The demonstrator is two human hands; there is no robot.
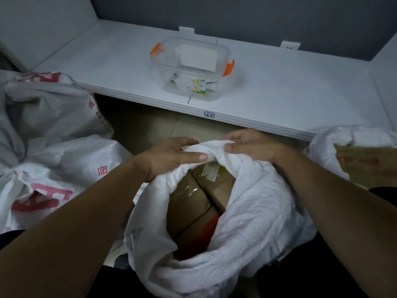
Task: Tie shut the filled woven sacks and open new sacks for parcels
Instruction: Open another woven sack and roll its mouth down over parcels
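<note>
A white table [279, 93] runs across the far side, with a small handwritten label [209, 114] on its front edge. On it stands one clear box [217, 82] with orange clips, near the middle and set back from the edge. The small items inside are too dim to name. Below the table is tan tiled floor [150, 130]. At the left a printed sack [53, 160] slumps on the floor, with a second sack [43, 104] behind it. An open sack [257, 211] holding brown parcels [189, 203] stands in the middle, its base hidden. A fourth sack [328, 143] sits at the right, near the table's edge.
</note>
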